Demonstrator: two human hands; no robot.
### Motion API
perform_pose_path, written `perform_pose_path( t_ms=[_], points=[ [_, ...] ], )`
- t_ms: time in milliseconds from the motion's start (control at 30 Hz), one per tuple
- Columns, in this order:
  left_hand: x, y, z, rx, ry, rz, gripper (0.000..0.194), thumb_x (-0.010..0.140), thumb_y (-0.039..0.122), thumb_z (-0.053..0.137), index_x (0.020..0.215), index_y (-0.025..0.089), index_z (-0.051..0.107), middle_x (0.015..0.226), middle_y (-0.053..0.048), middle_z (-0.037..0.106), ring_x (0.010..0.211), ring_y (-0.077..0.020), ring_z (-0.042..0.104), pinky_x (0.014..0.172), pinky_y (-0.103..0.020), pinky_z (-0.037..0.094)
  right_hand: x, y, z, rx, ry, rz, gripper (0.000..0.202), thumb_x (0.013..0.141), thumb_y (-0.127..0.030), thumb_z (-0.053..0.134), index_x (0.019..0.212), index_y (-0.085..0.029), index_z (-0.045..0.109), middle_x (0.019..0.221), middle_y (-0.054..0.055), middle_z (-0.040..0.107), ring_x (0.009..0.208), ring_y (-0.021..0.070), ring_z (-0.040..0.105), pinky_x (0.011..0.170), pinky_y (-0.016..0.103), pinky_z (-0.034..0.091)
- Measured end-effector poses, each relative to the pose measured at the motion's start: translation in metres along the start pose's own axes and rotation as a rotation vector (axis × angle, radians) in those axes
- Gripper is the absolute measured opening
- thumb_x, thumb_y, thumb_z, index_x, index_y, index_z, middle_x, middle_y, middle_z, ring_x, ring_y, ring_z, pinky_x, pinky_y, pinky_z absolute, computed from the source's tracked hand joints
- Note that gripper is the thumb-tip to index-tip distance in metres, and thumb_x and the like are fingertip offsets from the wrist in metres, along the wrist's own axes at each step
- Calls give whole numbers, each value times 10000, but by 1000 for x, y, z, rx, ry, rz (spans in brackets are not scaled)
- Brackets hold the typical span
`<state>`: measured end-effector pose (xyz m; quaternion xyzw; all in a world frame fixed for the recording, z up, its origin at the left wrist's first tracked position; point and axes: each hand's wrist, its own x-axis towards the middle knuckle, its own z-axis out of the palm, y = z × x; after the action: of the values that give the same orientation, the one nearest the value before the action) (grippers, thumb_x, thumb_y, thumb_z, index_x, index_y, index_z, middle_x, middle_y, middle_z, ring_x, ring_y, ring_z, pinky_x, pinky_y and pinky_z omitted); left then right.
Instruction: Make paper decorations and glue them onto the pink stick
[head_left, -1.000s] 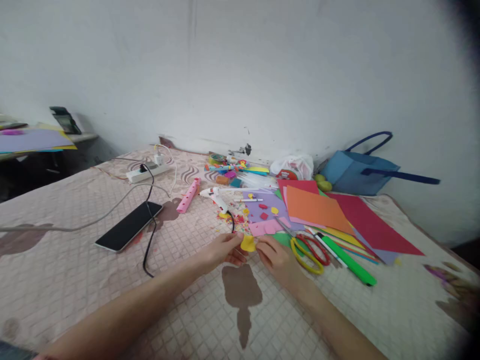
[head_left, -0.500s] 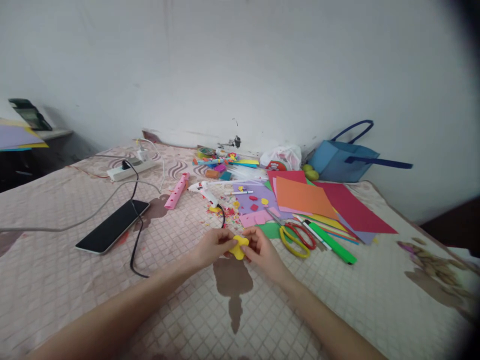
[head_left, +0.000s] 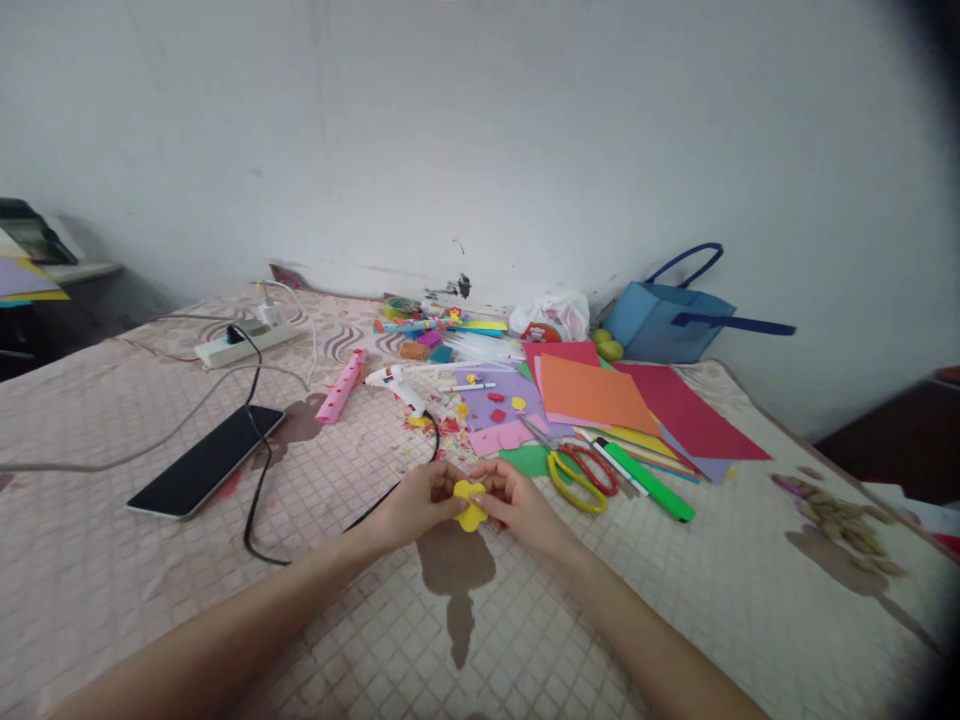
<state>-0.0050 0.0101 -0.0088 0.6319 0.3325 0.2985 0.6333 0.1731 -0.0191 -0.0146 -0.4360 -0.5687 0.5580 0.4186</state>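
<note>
A small yellow flower-shaped cutout is pinched between both hands above the patterned tablecloth. My left hand grips its left side with thumb and fingers. On the opposite edge, my right hand holds it with the thumb across its face. Just beyond the hands lie a green sheet and colourful paper scraps. To the right of my right hand are yellow-handled scissors and red-handled scissors.
A white glue gun with a black cord lies ahead, beside a pink paper tube. At left are a black tablet and a power strip. Coloured sheets, a green cutter and a blue bag occupy the right.
The yellow cutout has been turned and spread flatter, so its scalloped outline shows more fully. The whole view has shifted slightly, moving the table items left in the picture.
</note>
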Motion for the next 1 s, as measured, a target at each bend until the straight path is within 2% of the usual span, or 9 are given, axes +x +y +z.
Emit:
perform_pose_path(
  t_ms=[100, 200, 267, 367, 467, 567, 700, 867, 1000],
  points=[
    [-2, -2, 1, 145, 42, 51, 375, 741, 357, 619, 1019, 141, 489, 698, 2, 591, 577, -99, 542, 524, -203, 395, 12, -5, -15, -69, 63, -23, 276, 729, -360, 641, 915, -195, 521, 665, -47, 556, 411, 41, 433, 369, 167, 312],
    [-6, -2, 2, 272, 63, 55, 368, 788, 332, 553, 1100, 158, 460, 725, 4, 595, 579, -103, 543, 525, -207, 401, 39, -10, -41, -126, 211, -46, 266, 701, -350, 642, 876, -190, 521, 604, -63, 520, 396, 52, 435, 348, 169, 299],
    [-9, 0, 4, 348, 48, 47, 315, 802, 324, 528, 1073, 165, 492, 732, 1, 599, 603, -110, 552, 539, -209, 405, 64, -13, -59, -143, 291, -63, 267, 693, -350, 631, 867, -191, 505, 579, -72, 498, 391, 57, 434, 337, 168, 292],
    [-13, 6, 7, 451, 11, 45, 253, 801, 306, 522, 1014, 170, 542, 732, -1, 609, 633, -115, 555, 557, -208, 403, 99, -18, -84, -194, 398, -85, 244, 705, -337, 609, 858, -187, 492, 559, -65, 503, 411, 76, 488, 359, 179, 352],
    [-17, 13, 10, 504, -14, 51, 230, 799, 278, 512, 996, 169, 560, 740, -1, 624, 644, -116, 555, 567, -205, 400, 116, -21, -101, -279, 490, -115, 260, 706, -327, 614, 895, -186, 502, 676, -22, 573, 446, 86, 547, 375, 191, 398],
    [-19, 18, 13, 551, -35, 59, 195, 801, 247, 488, 951, 170, 588, 737, -2, 634, 641, -115, 554, 566, -202, 392, 108, -21, -113, -378, 529, -149, 251, 708, -359, 610, 870, -178, 545, 738, 5, 606, 473, 93, 572, 381, 192, 408],
    [-23, 22, 17, 631, -74, 101, 162, 785, 180, 460, 815, 171, 620, 753, -6, 639, 677, -119, 555, 602, -205, 384, 72, -15, -131, -486, 559, -169, 285, 715, -434, 579, 806, -164, 583, 726, 33, 642, 532, 132, 601, 402, 209, 422],
    [-24, 20, 20, 693, -140, 136, 198, 819, 197, 437, 769, 160, 625, 745, -15, 634, 670, -114, 544, 605, -199, 372, 27, -19, -179, -585, 762, -186, 363, 759, -507, 479, 809, -155, 552, 800, 90, 669, 573, 143, 617, 446, 224, 447],
    [-24, 16, 22, 770, -151, 155, 218, 841, 240, 438, 735, 156, 608, 729, -22, 622, 667, -117, 532, 599, -199, 364, 7, -23, -210, -723, 891, -177, 380, 803, -491, 402, 853, -142, 543, 821, 115, 668, 589, 155, 625, 481, 245, 456]
  ],
)
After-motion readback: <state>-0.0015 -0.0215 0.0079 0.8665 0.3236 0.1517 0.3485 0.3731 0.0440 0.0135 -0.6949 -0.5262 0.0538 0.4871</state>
